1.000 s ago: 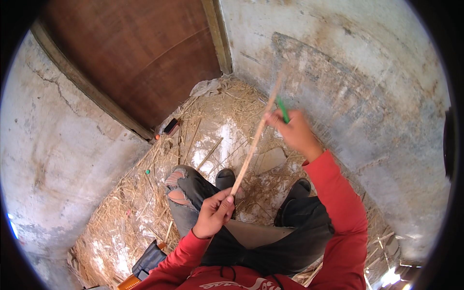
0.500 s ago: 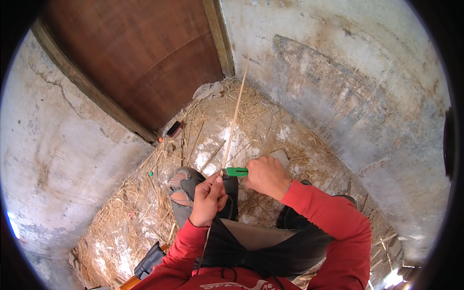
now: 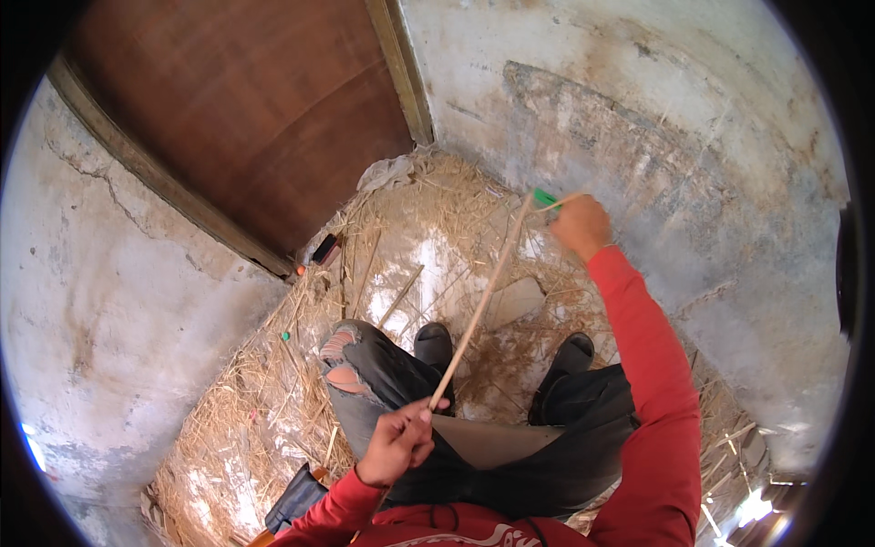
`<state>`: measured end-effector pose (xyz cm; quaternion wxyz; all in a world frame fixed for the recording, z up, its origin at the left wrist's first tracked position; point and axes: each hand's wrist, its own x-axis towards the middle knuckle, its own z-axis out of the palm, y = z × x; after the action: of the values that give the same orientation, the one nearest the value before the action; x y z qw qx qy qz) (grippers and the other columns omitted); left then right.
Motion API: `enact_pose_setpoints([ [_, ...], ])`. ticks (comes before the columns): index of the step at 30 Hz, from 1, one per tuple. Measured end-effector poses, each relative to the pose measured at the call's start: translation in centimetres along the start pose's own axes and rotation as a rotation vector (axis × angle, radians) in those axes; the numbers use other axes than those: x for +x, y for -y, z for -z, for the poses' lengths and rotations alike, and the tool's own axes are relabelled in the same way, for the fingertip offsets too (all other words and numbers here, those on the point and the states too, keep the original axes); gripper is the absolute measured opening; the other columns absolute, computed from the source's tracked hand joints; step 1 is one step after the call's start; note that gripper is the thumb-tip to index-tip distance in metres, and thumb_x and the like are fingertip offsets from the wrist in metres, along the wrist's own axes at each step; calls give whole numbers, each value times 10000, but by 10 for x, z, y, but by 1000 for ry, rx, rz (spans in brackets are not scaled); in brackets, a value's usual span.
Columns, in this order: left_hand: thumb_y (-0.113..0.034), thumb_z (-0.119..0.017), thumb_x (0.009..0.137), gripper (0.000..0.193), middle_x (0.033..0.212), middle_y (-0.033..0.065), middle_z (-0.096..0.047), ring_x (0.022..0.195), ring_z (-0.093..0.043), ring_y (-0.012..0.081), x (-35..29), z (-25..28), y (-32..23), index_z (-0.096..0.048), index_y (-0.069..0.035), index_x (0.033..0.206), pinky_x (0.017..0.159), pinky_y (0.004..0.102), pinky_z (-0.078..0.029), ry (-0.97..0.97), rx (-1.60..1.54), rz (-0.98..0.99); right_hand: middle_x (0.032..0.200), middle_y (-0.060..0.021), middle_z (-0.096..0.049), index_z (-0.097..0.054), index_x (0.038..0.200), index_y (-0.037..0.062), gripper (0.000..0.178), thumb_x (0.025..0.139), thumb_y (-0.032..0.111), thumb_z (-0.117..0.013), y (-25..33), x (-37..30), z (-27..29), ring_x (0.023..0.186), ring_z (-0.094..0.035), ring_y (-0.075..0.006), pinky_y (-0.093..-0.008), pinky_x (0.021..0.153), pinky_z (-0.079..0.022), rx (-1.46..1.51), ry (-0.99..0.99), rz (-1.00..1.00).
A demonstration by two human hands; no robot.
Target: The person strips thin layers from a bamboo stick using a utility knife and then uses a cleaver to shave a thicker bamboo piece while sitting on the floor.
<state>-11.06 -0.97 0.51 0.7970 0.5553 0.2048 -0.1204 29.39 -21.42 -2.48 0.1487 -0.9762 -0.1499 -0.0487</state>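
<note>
My left hand [image 3: 396, 445] is closed on the near end of a long, thin, pale strip [image 3: 483, 305], apparently bamboo or wood, close to my left knee. The strip slants away up to the right. At its far end my right hand [image 3: 581, 223] grips a green-handled knife [image 3: 544, 198], with my arm stretched forward. A thin pale sliver [image 3: 570, 198] lies along the knife and over the fingers of that hand. The blade itself cannot be made out. Between my thighs lies a flat tan piece [image 3: 497, 444].
Straw-like shavings [image 3: 260, 392] litter the floor around my dark shoes [image 3: 434, 345]. A brown door [image 3: 246, 118] and stained walls [image 3: 629, 182] close in the corner. A small black object [image 3: 324, 248] lies by the door frame; a dark pouch-like thing [image 3: 296, 497] sits at my left.
My right hand and the green knife have swung far forward and right along the strip. My left hand has moved slightly down; the strip now leans further right.
</note>
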Motion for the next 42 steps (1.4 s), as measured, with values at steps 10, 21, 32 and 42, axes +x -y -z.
enact_pose_setpoints([
  [10, -180, -452, 1079, 381, 656, -43, -392, 487, -339, 41, -4, 26, 3, -482, -3, 1415, 454, 206, -287, -83, -11, -45, 918, -306, -699, -688, 937, -118, 435, 776, 285, -689, -105, 26, 5, 899, -692, -458, -493, 812, -543, 163, 39, -247],
  [21, -180, -434, 1091, 334, 814, 40, -582, 489, -377, 40, 69, 3, -37, -450, -8, 1377, 458, 193, -316, -102, 89, -312, 697, -182, -661, -713, 815, 11, 229, 752, 228, -681, 62, -57, 52, 660, -661, -373, -469, 670, -544, 291, 214, 229],
  [32, -155, -535, 1061, 362, 679, -44, -470, 505, -390, 22, 91, -5, -41, -525, 35, 1369, 446, 191, -292, -228, 51, -358, 739, -243, -680, -720, 780, 22, 155, 744, 164, -668, 127, -144, 31, 716, -686, -437, -499, 676, -562, 192, 324, 514],
  [42, -145, -534, 1059, 362, 660, -46, -452, 462, -352, 29, 90, 3, -36, -540, 44, 1368, 416, 212, -276, -236, -28, -303, 776, -201, -711, -733, 769, 39, 130, 738, 140, -657, 131, -126, 2, 727, -717, -381, -470, 648, -571, 85, 302, 502],
])
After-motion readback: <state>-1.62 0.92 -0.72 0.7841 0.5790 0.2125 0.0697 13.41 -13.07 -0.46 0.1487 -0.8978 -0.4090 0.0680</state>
